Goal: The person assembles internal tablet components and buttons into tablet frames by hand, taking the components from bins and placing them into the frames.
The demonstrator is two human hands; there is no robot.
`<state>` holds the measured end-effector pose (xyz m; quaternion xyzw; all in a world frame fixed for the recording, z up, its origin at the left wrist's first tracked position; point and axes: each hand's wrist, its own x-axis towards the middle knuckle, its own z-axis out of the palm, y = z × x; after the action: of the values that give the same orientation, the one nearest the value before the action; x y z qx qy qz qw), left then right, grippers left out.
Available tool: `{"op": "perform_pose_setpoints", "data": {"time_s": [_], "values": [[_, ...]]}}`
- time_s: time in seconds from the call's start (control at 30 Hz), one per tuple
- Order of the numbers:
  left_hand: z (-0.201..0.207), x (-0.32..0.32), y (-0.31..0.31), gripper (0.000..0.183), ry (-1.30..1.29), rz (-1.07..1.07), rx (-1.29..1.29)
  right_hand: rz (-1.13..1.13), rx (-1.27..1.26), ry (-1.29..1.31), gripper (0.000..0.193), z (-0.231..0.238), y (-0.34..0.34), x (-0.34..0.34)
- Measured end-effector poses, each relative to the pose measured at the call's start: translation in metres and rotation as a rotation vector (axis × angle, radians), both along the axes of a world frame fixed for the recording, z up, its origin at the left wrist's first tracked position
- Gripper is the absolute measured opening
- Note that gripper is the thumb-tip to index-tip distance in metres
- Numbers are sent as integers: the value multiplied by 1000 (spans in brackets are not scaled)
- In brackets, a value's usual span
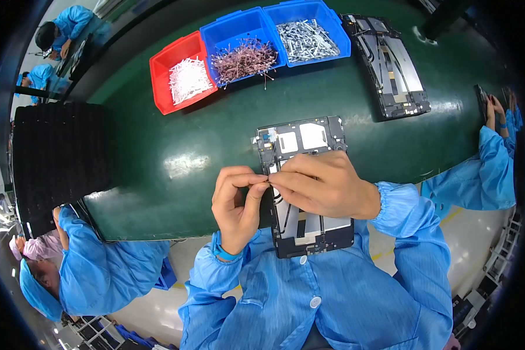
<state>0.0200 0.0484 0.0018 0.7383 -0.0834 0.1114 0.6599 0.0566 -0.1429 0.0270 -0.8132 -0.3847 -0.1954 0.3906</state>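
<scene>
An opened tablet-like device (289, 242), with a black frame, pale metal plates and dark cables, lies upright in front of me at the table's near edge. Over its left side, the fingertips of both my hands meet. My left hand (236, 204) pinches with thumb and forefinger at the device's left edge. My right hand (329, 184) reaches across the middle of the device, its fingers pressed together against the left fingertips. Whatever sits between the fingers is too small to make out. My right hand hides the device's centre.
Beyond stand a red bin (160, 73) of small white parts, a blue bin (221, 35) of pinkish wired parts and another blue bin (297, 9) of silvery strips. More opened devices (391, 70) lie far right. Black trays (58, 157) sit left. Co-workers flank me both sides.
</scene>
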Motion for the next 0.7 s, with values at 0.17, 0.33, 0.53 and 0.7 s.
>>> {"op": "perform_pose_setpoints", "data": {"time_s": [0.17, 0.33, 0.53, 0.7], "values": [[-1, 1, 0, 11, 4, -10, 11, 29, -53, 11, 21, 1, -1, 2], [4, 6, 2, 16, -203, 24, 277, 50, 122, 269, 14, -2, -1, 1], [4, 5, 6, 22, -333, 55, 479, 69, 269, 435, 11, -1, 0, -2], [2, 5, 9, 27, -324, 56, 557, 97, 237, 484, 11, -11, 2, 3]]}}
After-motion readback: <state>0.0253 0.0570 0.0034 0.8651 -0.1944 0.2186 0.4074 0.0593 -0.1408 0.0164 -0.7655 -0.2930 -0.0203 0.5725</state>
